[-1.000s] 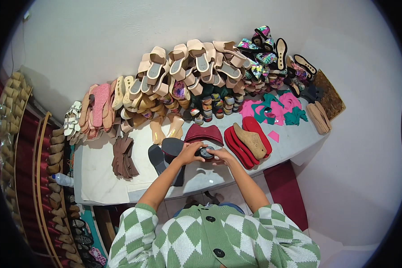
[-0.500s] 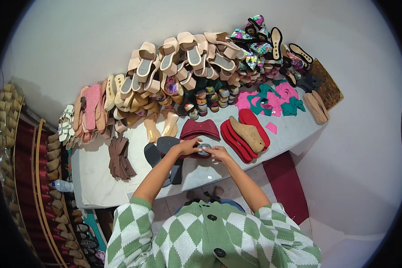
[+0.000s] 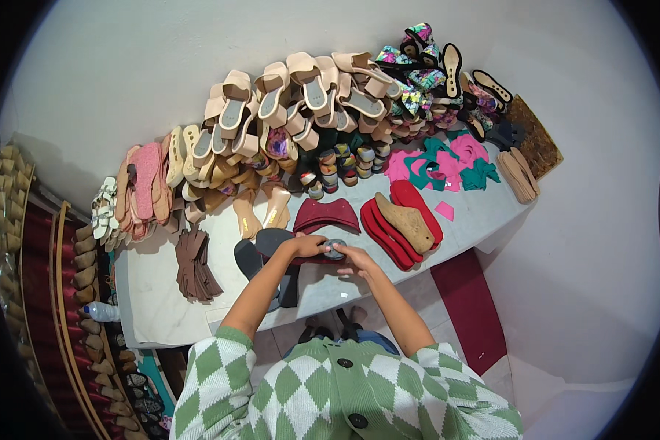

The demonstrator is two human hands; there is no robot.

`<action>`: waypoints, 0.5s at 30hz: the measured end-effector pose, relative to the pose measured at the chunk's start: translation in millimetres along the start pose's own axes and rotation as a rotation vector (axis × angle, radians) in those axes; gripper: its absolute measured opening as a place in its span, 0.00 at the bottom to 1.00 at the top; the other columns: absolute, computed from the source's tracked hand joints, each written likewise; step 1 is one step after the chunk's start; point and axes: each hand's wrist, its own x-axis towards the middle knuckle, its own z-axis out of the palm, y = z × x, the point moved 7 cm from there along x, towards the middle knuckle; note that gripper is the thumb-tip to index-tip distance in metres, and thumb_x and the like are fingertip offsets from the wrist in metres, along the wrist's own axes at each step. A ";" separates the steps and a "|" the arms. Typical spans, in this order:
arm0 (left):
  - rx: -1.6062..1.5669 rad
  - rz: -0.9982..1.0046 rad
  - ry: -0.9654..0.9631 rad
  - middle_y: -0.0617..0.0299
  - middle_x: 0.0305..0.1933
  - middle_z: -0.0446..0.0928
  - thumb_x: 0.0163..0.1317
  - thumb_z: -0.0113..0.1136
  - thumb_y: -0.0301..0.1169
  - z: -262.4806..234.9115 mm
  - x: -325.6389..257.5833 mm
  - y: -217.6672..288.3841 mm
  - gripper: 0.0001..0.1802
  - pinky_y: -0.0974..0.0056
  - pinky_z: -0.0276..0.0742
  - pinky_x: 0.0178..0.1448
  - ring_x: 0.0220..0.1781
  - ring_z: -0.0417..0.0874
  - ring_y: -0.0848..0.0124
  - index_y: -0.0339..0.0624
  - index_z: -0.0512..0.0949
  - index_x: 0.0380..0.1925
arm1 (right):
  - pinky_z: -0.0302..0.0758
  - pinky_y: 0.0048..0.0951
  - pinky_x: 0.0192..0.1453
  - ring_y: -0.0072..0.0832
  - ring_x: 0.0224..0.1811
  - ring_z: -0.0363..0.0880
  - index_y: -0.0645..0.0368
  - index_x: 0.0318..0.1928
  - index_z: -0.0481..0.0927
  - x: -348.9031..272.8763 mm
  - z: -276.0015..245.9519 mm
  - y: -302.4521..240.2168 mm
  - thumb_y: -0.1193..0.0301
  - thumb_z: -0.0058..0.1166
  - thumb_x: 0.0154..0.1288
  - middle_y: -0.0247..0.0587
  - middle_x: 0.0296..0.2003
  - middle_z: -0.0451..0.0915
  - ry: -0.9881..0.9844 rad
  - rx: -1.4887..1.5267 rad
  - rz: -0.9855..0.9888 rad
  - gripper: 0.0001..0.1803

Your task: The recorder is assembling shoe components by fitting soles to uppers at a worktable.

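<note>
both hands (image 3: 330,253) meet — fingers curled round a small grey piece (image 3: 335,248)

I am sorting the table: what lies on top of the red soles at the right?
A tan cork wedge lies on top of the red soles, roughly along their length. It covers their middle, so whether anything is between them cannot be seen.

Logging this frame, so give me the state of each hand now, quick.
Left hand: fingers closed on the small grey round object.
Right hand: fingers also on the same grey object, holding it from the other side.
</note>
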 end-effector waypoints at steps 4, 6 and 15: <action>0.033 0.021 0.016 0.49 0.51 0.72 0.61 0.43 0.52 2.6 6.8 -10.6 0.28 0.50 0.57 0.56 0.54 0.71 0.57 0.43 0.69 0.51 | 0.73 0.36 0.49 0.26 0.46 0.73 0.55 0.47 0.74 4.3 4.2 -8.3 0.58 0.59 0.55 0.36 0.43 0.75 -0.011 0.107 -0.087 0.22; -0.017 0.041 0.027 0.48 0.53 0.71 0.61 0.44 0.50 -6.8 -11.4 23.3 0.28 0.55 0.61 0.58 0.56 0.70 0.57 0.39 0.68 0.52 | 0.72 0.33 0.46 0.22 0.39 0.77 0.55 0.44 0.75 1.7 -1.8 -1.0 0.58 0.62 0.52 0.32 0.37 0.79 0.045 0.156 -0.124 0.22; -0.067 0.172 0.381 0.51 0.55 0.69 0.57 0.51 0.49 -26.5 -32.4 18.3 0.30 0.58 0.60 0.59 0.58 0.68 0.58 0.41 0.66 0.54 | 0.74 0.40 0.48 0.27 0.47 0.72 0.55 0.47 0.72 -4.2 7.9 -9.0 0.56 0.60 0.52 0.35 0.45 0.73 -0.005 0.118 -0.118 0.25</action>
